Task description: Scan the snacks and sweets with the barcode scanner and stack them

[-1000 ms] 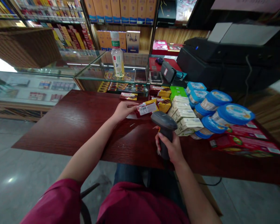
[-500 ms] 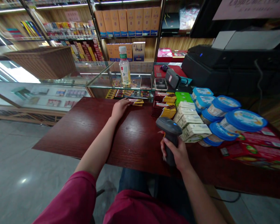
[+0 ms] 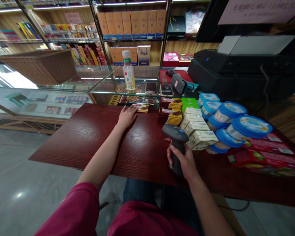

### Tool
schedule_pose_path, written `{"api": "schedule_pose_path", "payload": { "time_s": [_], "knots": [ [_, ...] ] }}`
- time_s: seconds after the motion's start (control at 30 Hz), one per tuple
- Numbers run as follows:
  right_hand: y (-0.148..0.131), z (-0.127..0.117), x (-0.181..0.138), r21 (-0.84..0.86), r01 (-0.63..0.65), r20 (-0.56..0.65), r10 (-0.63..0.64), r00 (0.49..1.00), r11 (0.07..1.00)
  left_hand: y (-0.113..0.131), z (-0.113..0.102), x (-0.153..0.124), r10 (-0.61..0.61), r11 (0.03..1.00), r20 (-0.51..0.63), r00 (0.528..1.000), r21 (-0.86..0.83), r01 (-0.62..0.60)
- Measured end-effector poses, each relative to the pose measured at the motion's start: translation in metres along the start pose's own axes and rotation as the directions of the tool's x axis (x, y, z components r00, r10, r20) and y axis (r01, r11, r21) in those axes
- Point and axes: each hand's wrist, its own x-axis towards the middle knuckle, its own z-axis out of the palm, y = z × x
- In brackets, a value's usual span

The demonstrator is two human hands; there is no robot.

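Observation:
My right hand is wrapped around the handle of a dark grey barcode scanner, which stands upright over the counter, a small blue light on its head. My left hand lies flat and open at the counter's far side, its fingertips at the left end of a few yellow-and-brown chocolate bars. Whether the fingers touch the bars I cannot tell. To the right of these, similar chocolate bars are stacked in piles. Cream-coloured boxes stand in a row between those piles and blue-lidded tubs.
A drink bottle stands on the glass display case behind the wooden counter. Red packages lie at the right, below a black machine. A wicker basket sits at the left.
My left hand has flattened and drawn slightly back from the chocolate bars, which lie more exposed. My right hand keeps hold of the barcode scanner. The view has shifted a little to the right.

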Motion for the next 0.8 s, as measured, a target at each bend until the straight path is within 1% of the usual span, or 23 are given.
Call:
{"api": "schedule_pose_path", "payload": {
  "time_s": [0.1, 0.2, 0.27, 0.37, 0.43, 0.47, 0.53, 0.63, 0.67, 0.73, 0.77, 0.8],
  "knots": [
    [0.002, -0.005, 0.002, 0.013, -0.021, 0.016, 0.021, 1.000, 1.000, -0.001, 0.002, 0.000, 0.002, 1.000, -0.019, 1.000, -0.011, -0.002],
    [0.006, -0.016, -0.001, 0.038, -0.037, 0.032, 0.036, 0.999, 0.999, 0.013, -0.004, -0.002, 0.038, 0.998, -0.075, 0.996, -0.054, -0.042],
    [0.008, -0.024, -0.005, 0.031, -0.023, 0.038, 0.022, 0.999, 0.999, 0.033, -0.010, -0.002, 0.130, 0.983, -0.117, 0.985, -0.112, -0.144],
    [0.011, -0.035, -0.011, 0.000, 0.018, 0.024, -0.018, 1.000, 1.000, 0.073, -0.016, 0.005, 0.318, 0.918, -0.179, 0.931, -0.189, -0.350],
    [0.012, -0.038, -0.012, -0.016, 0.035, 0.009, -0.035, 0.999, 0.999, 0.097, -0.015, 0.013, 0.379, 0.882, -0.201, 0.903, -0.218, -0.418],
    [0.012, -0.039, -0.012, -0.028, 0.039, 0.006, -0.038, 0.999, 0.999, 0.105, -0.014, 0.016, 0.386, 0.874, -0.203, 0.900, -0.233, -0.427],
    [0.015, -0.041, -0.011, -0.070, 0.046, 0.009, -0.045, 0.999, 0.997, 0.114, -0.011, 0.020, 0.363, 0.870, -0.210, 0.908, -0.273, -0.411],
    [0.019, -0.042, -0.011, -0.133, 0.051, 0.024, -0.048, 0.999, 0.990, 0.111, -0.013, 0.013, 0.277, 0.853, -0.275, 0.921, -0.372, -0.367],
    [0.020, -0.041, -0.012, -0.150, 0.054, 0.021, -0.052, 0.998, 0.987, 0.107, -0.016, 0.007, 0.228, 0.841, -0.295, 0.928, -0.421, -0.340],
    [0.022, -0.039, -0.016, -0.193, 0.068, -0.006, -0.070, 0.997, 0.979, 0.098, -0.023, -0.005, 0.077, 0.804, -0.306, 0.949, -0.544, -0.241],
    [0.022, -0.036, -0.018, -0.222, 0.077, -0.026, -0.085, 0.996, 0.972, 0.093, -0.026, -0.012, -0.012, 0.771, -0.285, 0.958, -0.613, -0.172],
    [0.022, -0.033, -0.019, -0.253, 0.085, -0.043, -0.099, 0.994, 0.964, 0.089, -0.028, -0.018, -0.097, 0.724, -0.241, 0.966, -0.683, -0.098]
  ]
}}
